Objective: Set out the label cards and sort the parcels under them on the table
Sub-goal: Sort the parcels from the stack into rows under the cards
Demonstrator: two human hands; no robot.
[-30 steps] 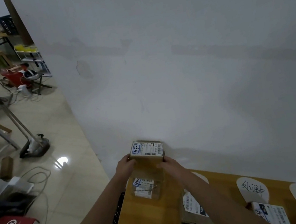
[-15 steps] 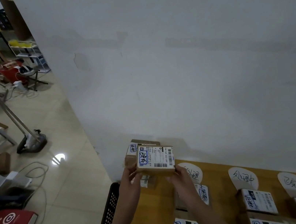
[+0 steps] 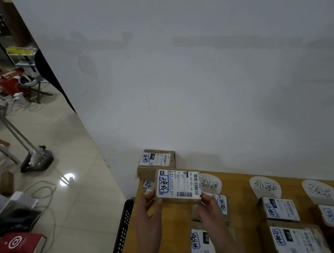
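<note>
Small parcel (image 3: 177, 186) held above table (image 3: 175, 246) far-left corner, just left of first label card (image 3: 210, 182). Left hand (image 3: 150, 208) & right hand (image 3: 208, 205) pinch opp. ends. Prob. light, stiff cardboard; grip by edges.

Plain white wall (image 3: 196, 67), glossy beige tiled floor (image 3: 71, 216) — ceiling light's reflection (image 3: 66, 179) near loose cables (image 3: 42, 194).

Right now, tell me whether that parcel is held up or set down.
Held up: both hands, left and right, grip the parcel above the table.
</note>
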